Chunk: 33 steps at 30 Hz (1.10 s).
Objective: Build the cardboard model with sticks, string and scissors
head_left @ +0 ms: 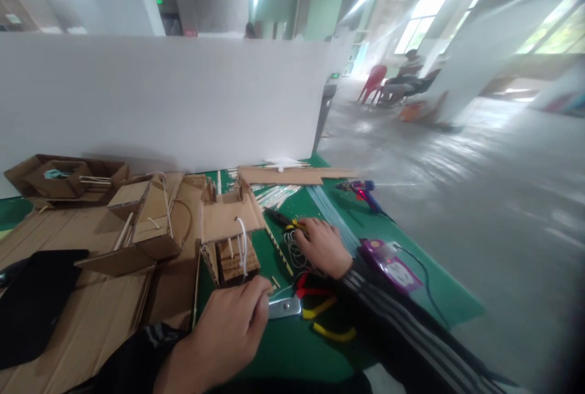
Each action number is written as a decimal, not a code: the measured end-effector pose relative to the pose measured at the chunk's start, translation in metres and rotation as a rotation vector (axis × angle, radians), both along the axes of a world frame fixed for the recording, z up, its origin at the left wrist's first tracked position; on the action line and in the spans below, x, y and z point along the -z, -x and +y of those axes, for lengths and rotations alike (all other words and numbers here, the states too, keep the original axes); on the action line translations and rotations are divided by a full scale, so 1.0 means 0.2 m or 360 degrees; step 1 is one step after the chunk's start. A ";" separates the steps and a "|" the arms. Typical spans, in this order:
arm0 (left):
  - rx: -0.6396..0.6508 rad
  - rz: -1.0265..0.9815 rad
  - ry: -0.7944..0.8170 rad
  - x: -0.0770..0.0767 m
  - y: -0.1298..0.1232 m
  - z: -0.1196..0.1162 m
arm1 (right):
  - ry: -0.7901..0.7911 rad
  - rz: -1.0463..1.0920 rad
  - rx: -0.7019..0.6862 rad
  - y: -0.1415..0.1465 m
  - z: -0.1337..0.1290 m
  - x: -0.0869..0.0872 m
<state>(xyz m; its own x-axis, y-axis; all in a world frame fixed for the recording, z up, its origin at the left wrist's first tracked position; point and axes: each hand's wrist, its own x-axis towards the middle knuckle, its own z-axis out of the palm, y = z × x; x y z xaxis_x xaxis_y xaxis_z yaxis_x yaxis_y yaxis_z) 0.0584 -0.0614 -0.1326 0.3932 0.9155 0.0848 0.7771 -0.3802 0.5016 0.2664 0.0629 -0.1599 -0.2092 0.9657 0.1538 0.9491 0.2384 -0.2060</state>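
Observation:
My left hand (233, 324) is closed in a pinch, with the pale tip of what looks like a short wooden stick at its fingertips. Beside it lies a pair of scissors (286, 307) with red and black handles. Just beyond stands a small cardboard model (231, 217) with a loop of white cord (244, 242) and several sticks. My right hand (323, 246) is curled over a tool with black and yellow handles (282, 219), whose kind is partly hidden. A loose coil of thin string (295, 248) lies under that hand.
More cardboard constructions (150, 223) fill the left side, near a black flat object (39, 302). A glue gun (363, 192), clear glue sticks (331, 214) and a purple power strip (390, 266) with its cable lie on the right. A white partition (159, 102) borders the green table.

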 end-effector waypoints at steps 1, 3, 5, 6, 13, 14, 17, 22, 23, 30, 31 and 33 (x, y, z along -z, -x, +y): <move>0.0006 -0.0008 0.0002 0.00 0.00 0.00 | 0.0014 -0.0002 0.0004 0.00 0.02 0.00; 0.0020 -0.0027 0.0006 0.00 0.01 -0.01 | 0.0026 -0.0011 0.0009 0.00 0.04 0.00; 0.0022 -0.0045 0.0013 0.00 0.01 -0.01 | 0.0022 -0.0018 0.0011 0.00 0.06 -0.01; 0.0016 -0.0048 0.0021 0.00 0.01 -0.01 | 0.0012 -0.0017 0.0008 0.01 0.06 -0.02; -0.0029 0.0294 0.0012 0.02 -0.01 0.00 | 0.0140 0.0025 -0.0511 0.07 -0.15 -0.13; -0.0036 0.0426 0.0006 0.04 -0.02 0.00 | 0.0185 0.0025 -0.0614 0.08 -0.19 -0.14; -0.0026 0.0687 -0.0014 0.08 -0.04 0.00 | 0.0252 0.0017 -0.0751 0.12 -0.28 -0.13; 0.0007 0.0692 -0.0021 0.11 -0.04 0.01 | 0.0292 0.0101 -0.0702 0.17 -0.29 -0.07; 0.0004 0.0691 -0.0024 0.11 -0.03 0.01 | 0.0308 0.0141 -0.0694 0.18 -0.28 -0.06; -0.0054 0.0452 -0.0092 0.11 -0.01 0.01 | 0.0478 0.0652 -0.0513 0.14 -0.25 -0.10; -0.0055 0.0312 -0.0089 0.11 -0.01 0.00 | 0.0512 0.0752 -0.0497 0.13 -0.27 -0.11; -0.0063 -0.0011 -0.0066 0.10 0.00 -0.02 | 0.0639 0.1105 -0.0479 0.12 -0.33 -0.14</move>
